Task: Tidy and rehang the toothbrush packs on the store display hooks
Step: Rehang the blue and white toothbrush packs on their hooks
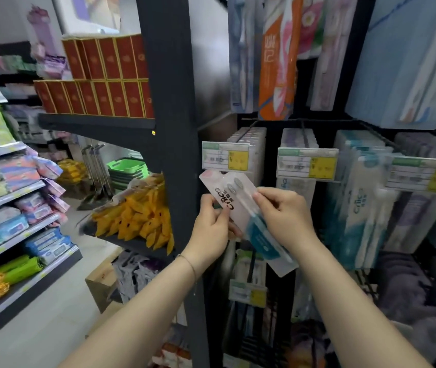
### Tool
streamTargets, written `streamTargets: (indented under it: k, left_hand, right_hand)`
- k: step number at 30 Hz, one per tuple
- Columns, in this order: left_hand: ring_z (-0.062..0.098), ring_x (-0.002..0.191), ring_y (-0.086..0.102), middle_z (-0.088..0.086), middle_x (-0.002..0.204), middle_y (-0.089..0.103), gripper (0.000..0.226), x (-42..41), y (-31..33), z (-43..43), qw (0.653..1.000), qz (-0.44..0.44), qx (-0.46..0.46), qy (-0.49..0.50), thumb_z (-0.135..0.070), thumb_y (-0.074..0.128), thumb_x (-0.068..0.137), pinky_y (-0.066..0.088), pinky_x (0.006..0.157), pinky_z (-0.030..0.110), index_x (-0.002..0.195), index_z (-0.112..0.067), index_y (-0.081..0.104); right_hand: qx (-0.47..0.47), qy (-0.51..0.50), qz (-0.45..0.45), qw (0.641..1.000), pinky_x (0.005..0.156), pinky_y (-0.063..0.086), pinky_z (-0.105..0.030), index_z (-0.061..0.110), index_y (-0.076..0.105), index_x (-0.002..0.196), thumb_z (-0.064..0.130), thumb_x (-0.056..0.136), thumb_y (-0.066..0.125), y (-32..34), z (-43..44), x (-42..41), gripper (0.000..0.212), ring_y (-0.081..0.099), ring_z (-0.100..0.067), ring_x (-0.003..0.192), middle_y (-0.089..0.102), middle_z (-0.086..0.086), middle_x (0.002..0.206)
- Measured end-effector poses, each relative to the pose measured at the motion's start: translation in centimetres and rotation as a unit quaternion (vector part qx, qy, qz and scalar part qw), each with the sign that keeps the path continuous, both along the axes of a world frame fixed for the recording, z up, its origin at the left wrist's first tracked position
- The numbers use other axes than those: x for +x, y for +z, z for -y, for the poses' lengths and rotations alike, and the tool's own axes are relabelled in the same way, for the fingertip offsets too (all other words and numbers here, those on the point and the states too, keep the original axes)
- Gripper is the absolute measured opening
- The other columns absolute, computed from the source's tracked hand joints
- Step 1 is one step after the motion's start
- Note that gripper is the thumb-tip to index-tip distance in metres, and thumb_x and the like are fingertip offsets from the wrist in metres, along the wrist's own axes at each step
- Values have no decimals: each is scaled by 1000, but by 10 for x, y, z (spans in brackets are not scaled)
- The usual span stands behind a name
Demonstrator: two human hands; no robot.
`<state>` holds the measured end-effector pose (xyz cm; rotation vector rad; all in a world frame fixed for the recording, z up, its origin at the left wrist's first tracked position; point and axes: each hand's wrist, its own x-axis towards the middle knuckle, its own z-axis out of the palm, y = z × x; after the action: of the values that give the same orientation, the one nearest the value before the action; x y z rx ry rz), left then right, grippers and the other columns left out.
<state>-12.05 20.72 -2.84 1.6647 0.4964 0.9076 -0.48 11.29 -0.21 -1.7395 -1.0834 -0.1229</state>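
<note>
I hold 1 toothbrush pack [239, 205] in the air in front of the display, off any hook, tilted so its top end points up and to the left, just under the yellow-cornered price tag [225, 156]. My left hand [212, 221] pinches the pack's left edge between thumb and fingers. My right hand [283, 216] has its fingers curled over the pack's right side, near the 2 brush heads.

The risk I see is at the hook. The tag sits at the hook's front end, so I must thread the pack's hang hole past it, and I cannot make out that hole from here. At this tilt the hole may miss the wire, and the card could catch the tag and knock it askew. The row of packs [248, 140] behind the tag looks nearly full, so pushing mine on could shove the others crooked. The black shelf post [174, 128] stands close on my left, leaving little room there. If my left pinch slips while I swing the pack upright, it could drop among the packs hanging below.
</note>
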Motion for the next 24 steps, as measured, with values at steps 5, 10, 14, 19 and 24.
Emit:
streamTargets:
  k: [5, 10, 14, 19, 24]
  left_hand:
    - [22, 60, 63, 11, 83, 64, 12, 4, 6, -10, 999, 21, 22, -24, -10, 39, 102, 53, 57, 29, 103, -23, 40]
    - [14, 64, 64, 2, 96, 68, 19, 4, 8, -13, 999, 3, 34, -37, -10, 44, 100, 53, 61, 22, 112, -23, 39]
    - [15, 88, 67, 0, 100, 65, 34, 2, 2, -13, 998, -36, 53, -19, -11, 56, 94, 59, 77, 30, 118, -24, 36]
    - [8, 88, 61, -15, 109, 51, 40, -9, -4, -6, 995, -20, 95, 7, -7, 60, 91, 53, 73, 16, 118, -23, 36]
    - [8, 80, 53, -6, 102, 43, 29, -17, -20, 0, 976, -11, 206, 69, -4, 60, 87, 47, 68, 17, 102, -23, 42]
  right_hand:
    - [8, -26, 5, 1000, 68, 52, -35, 24, 69, 89, 33, 95, 53, 5, -6, -2, 20, 61, -9, 73, 67, 9, 75]
    - [35, -35, -40, 998, 59, 45, -27, 23, 63, 81, 30, 96, 52, -3, -7, -2, 20, 58, -8, 68, 63, 7, 71]
    - [38, -46, -56, 997, 61, 46, -32, 25, 61, 77, 29, 96, 52, -16, -11, -3, 21, 57, -10, 65, 61, 6, 67]
    - [45, -37, -78, 995, 64, 55, -42, 25, 60, 79, 25, 95, 54, -22, -15, -11, 17, 62, -20, 62, 63, 3, 68]
    - [75, -56, -67, 993, 65, 56, -39, 25, 62, 95, 25, 94, 56, -30, 2, -12, 6, 63, -14, 65, 66, 8, 79]
